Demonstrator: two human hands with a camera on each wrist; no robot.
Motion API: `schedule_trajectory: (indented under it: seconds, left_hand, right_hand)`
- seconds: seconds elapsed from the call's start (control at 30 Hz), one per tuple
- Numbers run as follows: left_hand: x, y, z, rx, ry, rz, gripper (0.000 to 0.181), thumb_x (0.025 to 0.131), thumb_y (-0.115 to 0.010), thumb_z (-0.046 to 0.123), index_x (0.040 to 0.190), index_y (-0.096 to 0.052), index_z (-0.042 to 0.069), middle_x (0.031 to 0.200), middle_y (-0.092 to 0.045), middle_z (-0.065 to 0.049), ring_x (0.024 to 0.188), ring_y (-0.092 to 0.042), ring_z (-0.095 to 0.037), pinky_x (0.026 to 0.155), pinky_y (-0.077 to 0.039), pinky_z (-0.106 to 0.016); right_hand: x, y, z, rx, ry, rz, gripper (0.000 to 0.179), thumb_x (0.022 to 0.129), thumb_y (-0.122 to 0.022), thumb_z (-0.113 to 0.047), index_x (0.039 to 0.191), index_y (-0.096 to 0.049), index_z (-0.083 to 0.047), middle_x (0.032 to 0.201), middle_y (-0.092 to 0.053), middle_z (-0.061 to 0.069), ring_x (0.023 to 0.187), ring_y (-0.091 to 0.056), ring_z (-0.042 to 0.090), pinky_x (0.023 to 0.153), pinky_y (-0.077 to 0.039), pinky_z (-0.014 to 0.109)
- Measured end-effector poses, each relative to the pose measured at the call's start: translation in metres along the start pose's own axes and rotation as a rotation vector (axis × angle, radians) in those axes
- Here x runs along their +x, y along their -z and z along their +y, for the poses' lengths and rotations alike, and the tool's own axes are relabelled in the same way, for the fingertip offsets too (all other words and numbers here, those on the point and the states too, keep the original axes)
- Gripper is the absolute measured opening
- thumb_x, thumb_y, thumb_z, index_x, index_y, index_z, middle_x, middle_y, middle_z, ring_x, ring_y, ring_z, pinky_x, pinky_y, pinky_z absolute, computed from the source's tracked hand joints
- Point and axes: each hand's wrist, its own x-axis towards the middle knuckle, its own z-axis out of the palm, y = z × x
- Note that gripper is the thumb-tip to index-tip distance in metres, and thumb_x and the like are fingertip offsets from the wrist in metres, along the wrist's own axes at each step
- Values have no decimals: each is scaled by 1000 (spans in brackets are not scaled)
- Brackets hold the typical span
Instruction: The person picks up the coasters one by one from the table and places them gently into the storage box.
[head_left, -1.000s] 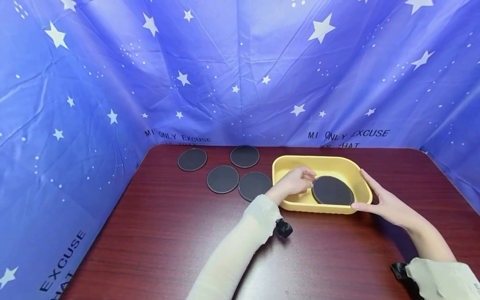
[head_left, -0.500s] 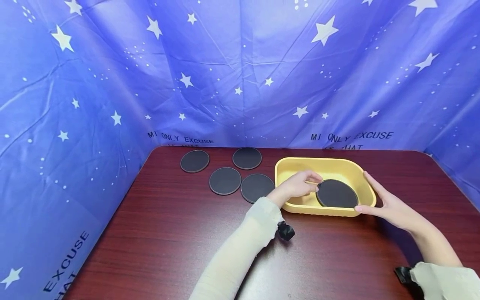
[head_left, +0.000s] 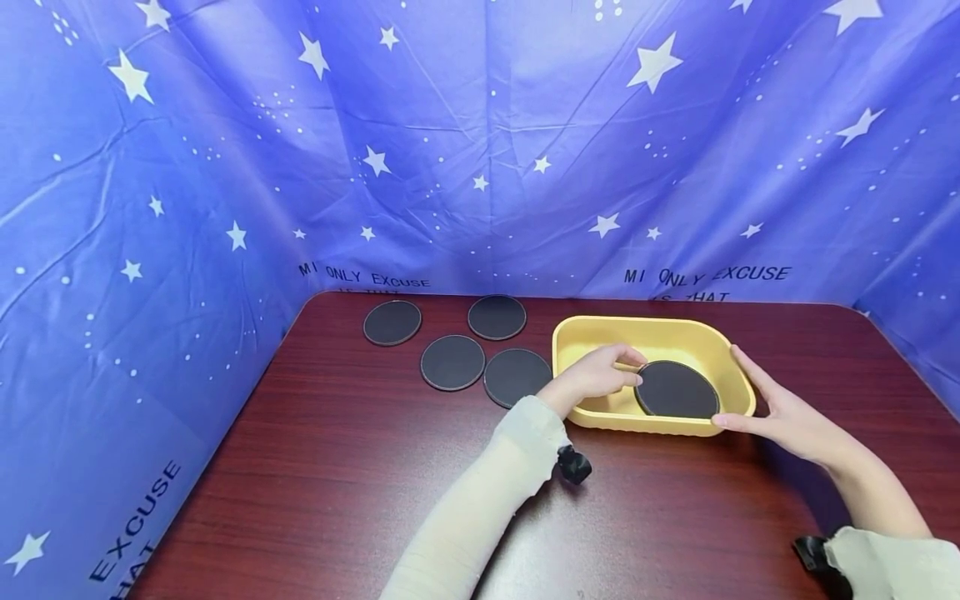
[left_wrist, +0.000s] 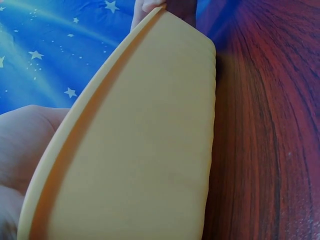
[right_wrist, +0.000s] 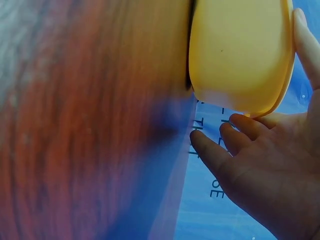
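Note:
In the head view a yellow basin (head_left: 652,423) stands on the table, with a round black coaster (head_left: 677,390) inside at its right end, tilted a little. My left hand (head_left: 596,373) reaches over the near left rim and pinches the coaster's left edge between thumb and fingers. My right hand (head_left: 783,417) grips the basin's right end, its thumb on the near rim and its fingers at the far side. In the right wrist view that hand's thumb (right_wrist: 302,30) lies along the rim. The left wrist view shows mostly the basin's outer wall (left_wrist: 135,140), which hides the left fingertips.
Several more black coasters lie flat left of the basin, the nearest coaster (head_left: 517,377) close to its left wall and another coaster (head_left: 392,322) farthest left. Behind the dark red table (head_left: 337,467) hangs a blue star-printed cloth (head_left: 450,125).
The coaster sits slightly lower in the basin than a second ago, and the left hand has moved slightly with it. The right hand keeps its grip. The head view has shifted a little.

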Motion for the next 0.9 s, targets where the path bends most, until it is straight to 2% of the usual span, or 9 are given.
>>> schedule_trajectory:
  seconds: [0.1, 0.2, 0.33, 0.43, 0.53, 0.57, 0.63, 0.77, 0.9]
  left_hand:
    - [-2, 0, 0, -4, -15, 23, 32, 95, -64, 11, 127, -63, 8, 133, -65, -8, 90, -66, -12, 72, -52, -13]
    - [-4, 0, 0, -39, -51, 46, 30, 96, -63, 11, 126, -64, 9, 132, -66, -6, 90, -68, -10, 72, -54, -14]
    - [-8, 1, 0, -84, -162, 96, 29, 97, -60, 8, 126, -64, 10, 128, -68, -4, 96, -69, -7, 75, -55, -14]
    - [-10, 2, 0, -112, -260, 149, 28, 97, -59, 6, 125, -63, 10, 125, -69, -5, 100, -71, -10, 77, -54, -12]
    - [-10, 4, -1, -178, -335, 193, 26, 98, -57, 3, 124, -63, 7, 124, -69, -10, 102, -71, -15, 81, -55, -13]
    - [-11, 4, -1, -209, -353, 204, 26, 98, -56, 2, 123, -63, 5, 124, -69, -12, 103, -71, -17, 82, -55, -14]
    - [-12, 7, -1, -260, -378, 220, 25, 99, -55, 1, 122, -62, 3, 124, -68, -14, 104, -71, -19, 84, -56, -16]
    - [-18, 22, 1, -331, -411, 260, 26, 98, -56, -1, 123, -61, -1, 125, -67, -20, 105, -71, -28, 87, -58, -20]
    - [-28, 50, 2, -369, -434, 303, 29, 97, -55, -4, 126, -58, -7, 125, -65, -28, 110, -66, -42, 90, -58, -23]
  right_hand:
    - [0, 1, -2, 13, -20, -14, 104, 92, -70, -18, 159, 8, -31, 168, 7, 12, 150, 8, 5, 123, 5, 27]
    - [0, 1, -3, 25, -33, -27, 104, 92, -70, -19, 159, 9, -31, 168, 8, 14, 152, 11, 13, 123, 8, 49]
    - [-1, 2, -3, 14, -20, -24, 104, 92, -70, -19, 159, 9, -29, 168, 7, 16, 151, 9, 11, 124, 6, 34]
    - [-1, 2, -4, 20, -19, -26, 104, 92, -70, -19, 159, 9, -30, 167, 6, 17, 150, 7, 10, 123, 5, 32]
    - [-1, 2, -5, 34, -32, -35, 105, 92, -70, -20, 159, 9, -31, 167, 6, 18, 151, 8, 16, 125, 3, 47]
    - [-1, 2, -5, 40, -38, -40, 105, 92, -70, -20, 159, 10, -31, 167, 7, 17, 152, 9, 19, 121, 5, 59]
    - [-1, 2, -6, 42, -44, -44, 105, 92, -71, -21, 160, 9, -28, 167, 7, 18, 152, 10, 23, 119, 4, 65]
    - [-1, 2, -7, 33, -44, -45, 105, 91, -71, -22, 160, 9, -25, 167, 7, 18, 153, 11, 25, 119, 4, 65]
    - [-1, 4, -9, 32, -36, -39, 106, 91, -71, -21, 160, 9, -27, 167, 7, 17, 153, 10, 25, 120, 4, 64]
